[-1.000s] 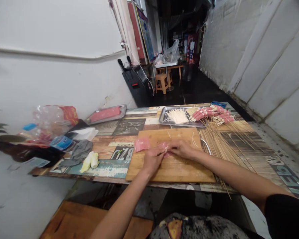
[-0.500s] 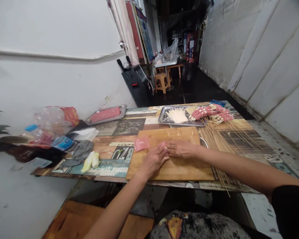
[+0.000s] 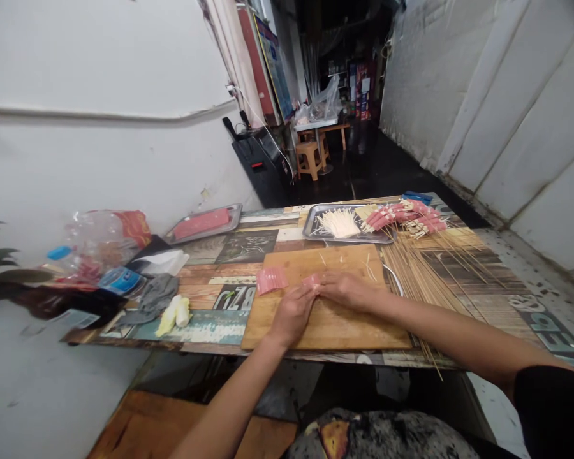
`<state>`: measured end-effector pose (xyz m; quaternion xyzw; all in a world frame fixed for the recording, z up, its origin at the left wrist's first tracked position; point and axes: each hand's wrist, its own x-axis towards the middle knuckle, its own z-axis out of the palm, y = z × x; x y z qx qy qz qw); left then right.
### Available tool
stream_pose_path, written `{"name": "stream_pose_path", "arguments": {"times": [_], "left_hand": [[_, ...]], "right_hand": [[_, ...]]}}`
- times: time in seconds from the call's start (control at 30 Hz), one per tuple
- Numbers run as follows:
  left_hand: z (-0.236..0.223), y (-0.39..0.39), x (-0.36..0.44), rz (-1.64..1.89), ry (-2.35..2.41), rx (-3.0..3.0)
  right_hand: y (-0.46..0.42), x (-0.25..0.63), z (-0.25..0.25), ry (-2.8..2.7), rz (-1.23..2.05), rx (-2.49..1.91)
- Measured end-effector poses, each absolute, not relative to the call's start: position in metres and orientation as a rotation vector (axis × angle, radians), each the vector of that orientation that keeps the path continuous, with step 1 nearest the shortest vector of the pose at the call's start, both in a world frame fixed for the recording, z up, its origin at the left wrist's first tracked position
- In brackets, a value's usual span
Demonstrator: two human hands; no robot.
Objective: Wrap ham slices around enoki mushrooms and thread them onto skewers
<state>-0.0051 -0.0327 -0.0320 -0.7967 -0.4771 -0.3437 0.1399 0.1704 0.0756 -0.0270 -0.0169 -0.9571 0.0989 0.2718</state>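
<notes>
Pink slice lay on cutting board, near end now gone from view | left hand and right hand met there, fingers bent close, hold impossible to tell | rolling had apparently advanced

There are two hands, two trays and one cutting board.

Soft foreground light, dark corridor
</notes>
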Motion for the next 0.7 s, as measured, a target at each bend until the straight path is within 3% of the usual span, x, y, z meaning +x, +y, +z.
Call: {"name": "stream_pose_path", "arguments": {"times": [0.2,0.5,0.7], "left_hand": [[-0.031,-0.033,-0.006,-1.143,-1.492,-2.325],[-0.03,-0.034,-0.001,-1.192,-1.596,-2.3],[-0.018,-0.026,-0.004,-1.282,-1.969,-2.398]], "right_hand": [[0.075,0.164,-0.027,-2.479,0.761,-0.358],[0.084,0.163,-0.015,-2.56,0.807,-0.22],[0.086,0.165,-0.018,-2.516,0.947,-0.265]]}}
